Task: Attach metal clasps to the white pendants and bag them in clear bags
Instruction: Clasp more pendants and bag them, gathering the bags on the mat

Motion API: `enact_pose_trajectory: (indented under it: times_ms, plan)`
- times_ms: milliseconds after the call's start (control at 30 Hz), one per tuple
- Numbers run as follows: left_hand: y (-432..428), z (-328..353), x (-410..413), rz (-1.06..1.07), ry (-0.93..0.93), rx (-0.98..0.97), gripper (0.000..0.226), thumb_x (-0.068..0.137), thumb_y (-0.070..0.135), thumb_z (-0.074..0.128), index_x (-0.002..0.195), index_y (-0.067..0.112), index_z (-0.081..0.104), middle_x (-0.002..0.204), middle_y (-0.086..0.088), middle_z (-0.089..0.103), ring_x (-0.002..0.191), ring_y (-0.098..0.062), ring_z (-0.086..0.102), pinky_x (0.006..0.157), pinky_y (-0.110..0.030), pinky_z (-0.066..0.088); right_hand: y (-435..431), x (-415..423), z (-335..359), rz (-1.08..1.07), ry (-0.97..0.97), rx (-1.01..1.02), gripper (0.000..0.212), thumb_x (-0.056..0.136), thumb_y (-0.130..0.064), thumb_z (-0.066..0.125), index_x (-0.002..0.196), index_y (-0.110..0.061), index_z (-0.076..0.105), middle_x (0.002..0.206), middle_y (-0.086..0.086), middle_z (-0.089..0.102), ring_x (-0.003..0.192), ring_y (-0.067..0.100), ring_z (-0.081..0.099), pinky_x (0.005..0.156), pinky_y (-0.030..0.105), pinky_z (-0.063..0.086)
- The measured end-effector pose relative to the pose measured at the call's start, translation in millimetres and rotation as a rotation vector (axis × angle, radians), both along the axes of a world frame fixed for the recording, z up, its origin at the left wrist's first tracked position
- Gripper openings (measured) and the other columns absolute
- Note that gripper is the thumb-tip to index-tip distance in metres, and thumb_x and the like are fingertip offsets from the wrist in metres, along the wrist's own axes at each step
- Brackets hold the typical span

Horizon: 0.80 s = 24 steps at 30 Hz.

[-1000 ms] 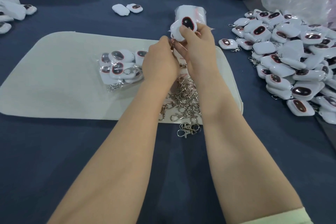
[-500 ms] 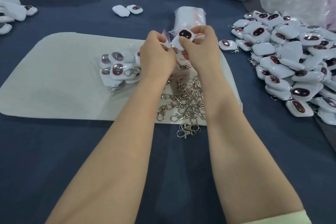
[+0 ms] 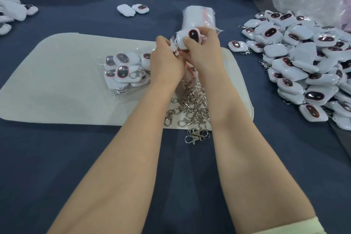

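Pendant (image 3: 187, 38), white with a dark oval face, sits just above the centre of the frame, gripped in the curled fingers of the right hand (image 3: 205, 52). Beside it, the left hand (image 3: 167, 62) pinches a small clear bag (image 3: 173, 42). At centre left, bagged pendants (image 3: 124, 70) lie on a pale mat (image 3: 66, 81). Loose clasps (image 3: 191, 104) pile between the wrists, a heap of pendants (image 3: 303, 66) fills the right, and a stack of clear bags (image 3: 199, 17) lies above the hands.

mat (image 3: 62, 89) L bare | clasps (image 3: 191, 104) centre | pendant heap (image 3: 303, 66) R
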<state>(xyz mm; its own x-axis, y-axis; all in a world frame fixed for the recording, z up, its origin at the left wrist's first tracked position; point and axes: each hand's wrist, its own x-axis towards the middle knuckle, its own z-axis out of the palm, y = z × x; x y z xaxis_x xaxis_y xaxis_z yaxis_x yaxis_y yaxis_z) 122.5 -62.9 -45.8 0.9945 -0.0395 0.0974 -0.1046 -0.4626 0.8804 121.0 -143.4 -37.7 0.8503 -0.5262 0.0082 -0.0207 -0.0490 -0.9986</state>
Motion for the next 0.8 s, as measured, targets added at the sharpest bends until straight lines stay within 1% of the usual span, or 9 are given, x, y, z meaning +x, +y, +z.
enact_pose_trajectory:
  times_ms: [67, 133, 167, 267, 333, 433, 533, 667, 800]
  plan:
    - [0, 2, -1, 0.005, -0.017, -0.024, 0.022, 0.088, 0.011, 0.054, 0.105, 0.014, 0.041, 0.097, -0.009, 0.063, 0.093, -0.03, 0.061, 0.081, -0.039, 0.048, -5, -1, -2, -0.016, 0.065, -0.188, 0.031, 0.088, -0.006, 0.056, 0.118, -0.012, 0.05, 0.096, -0.001, 0.057, 0.095, 0.022, 0.062, 0.088, 0.033, 0.052]
    - [0, 3, -1, 0.013, -0.042, -0.052, 0.025, 0.087, 0.008, 0.052, 0.111, 0.01, 0.045, 0.097, -0.012, 0.065, 0.092, -0.03, 0.062, 0.082, -0.041, 0.048, -11, -4, -2, -0.009, 0.079, -0.307, 0.03, 0.088, -0.007, 0.055, 0.116, -0.015, 0.053, 0.084, -0.013, 0.051, 0.081, 0.009, 0.056, 0.068, 0.011, 0.046]
    - [1, 4, -2, 0.022, -0.06, -0.065, 0.027, 0.086, 0.008, 0.051, 0.112, 0.01, 0.046, 0.095, -0.011, 0.066, 0.09, -0.029, 0.062, 0.082, -0.04, 0.048, -14, -6, -2, 0.008, 0.084, -0.351, 0.033, 0.088, -0.006, 0.055, 0.119, -0.016, 0.055, 0.085, -0.014, 0.051, 0.08, 0.008, 0.055, 0.062, 0.009, 0.041]
    - [1, 5, -2, 0.057, -0.135, -0.084, 0.023, 0.087, 0.008, 0.052, 0.11, 0.01, 0.049, 0.077, 0.001, 0.06, 0.081, -0.023, 0.058, 0.074, -0.027, 0.042, -19, -8, 0, 0.073, 0.129, -0.444, 0.048, 0.087, -0.006, 0.054, 0.132, -0.02, 0.054, 0.113, -0.001, 0.06, 0.103, 0.016, 0.057, 0.078, 0.012, 0.04]
    - [0, 7, -3, 0.064, -0.181, -0.089, 0.02, 0.086, 0.007, 0.051, 0.105, 0.013, 0.049, 0.071, 0.008, 0.054, 0.077, -0.02, 0.054, 0.07, -0.025, 0.039, -18, -9, 2, 0.117, 0.13, -0.372, 0.051, 0.087, -0.008, 0.058, 0.136, -0.019, 0.048, 0.113, 0.008, 0.062, 0.099, 0.021, 0.06, 0.085, 0.024, 0.047]
    - [-1, 10, -5, 0.053, -0.238, -0.095, 0.019, 0.086, 0.012, 0.053, 0.105, 0.014, 0.052, 0.083, 0.001, 0.061, 0.082, -0.021, 0.059, 0.074, -0.033, 0.045, -17, -11, 5, 0.135, 0.101, -0.293, 0.033, 0.086, -0.015, 0.067, 0.114, -0.013, 0.049, 0.091, 0.007, 0.068, 0.071, 0.016, 0.059, 0.075, 0.033, 0.049]
    - [-1, 13, -6, 0.068, -0.307, -0.119, 0.02, 0.086, 0.011, 0.051, 0.106, 0.011, 0.055, 0.088, -0.001, 0.064, 0.083, -0.021, 0.06, 0.075, -0.034, 0.047, -18, -13, 7, 0.179, 0.08, -0.388, 0.011, 0.09, -0.021, 0.063, 0.091, -0.011, 0.061, 0.073, 0.002, 0.064, 0.056, 0.008, 0.052, 0.06, 0.022, 0.042]
    - [-2, 17, -8, 0.078, -0.341, -0.241, 0.015, 0.086, 0.007, 0.052, 0.1, 0.009, 0.057, 0.076, 0.005, 0.06, 0.073, -0.015, 0.059, 0.073, -0.026, 0.048, -16, -12, 7, 0.248, 0.076, -0.413, 0.054, 0.099, -0.031, 0.049, 0.046, -0.025, 0.056, 0.044, -0.011, 0.045, 0.045, 0.001, 0.039, 0.053, 0.021, 0.032]
    - [0, 19, -4, 0.164, -0.3, -0.4, 0.012, 0.088, 0.004, 0.051, 0.094, 0.014, 0.055, 0.074, 0.015, 0.054, 0.064, 0.005, 0.052, 0.065, -0.008, 0.04, -14, -13, 12, 0.191, 0.134, -0.45, 0.05, 0.099, -0.048, 0.043, 0.058, -0.028, 0.062, 0.047, -0.018, 0.055, 0.059, 0.0, 0.055, 0.069, 0.025, 0.046]
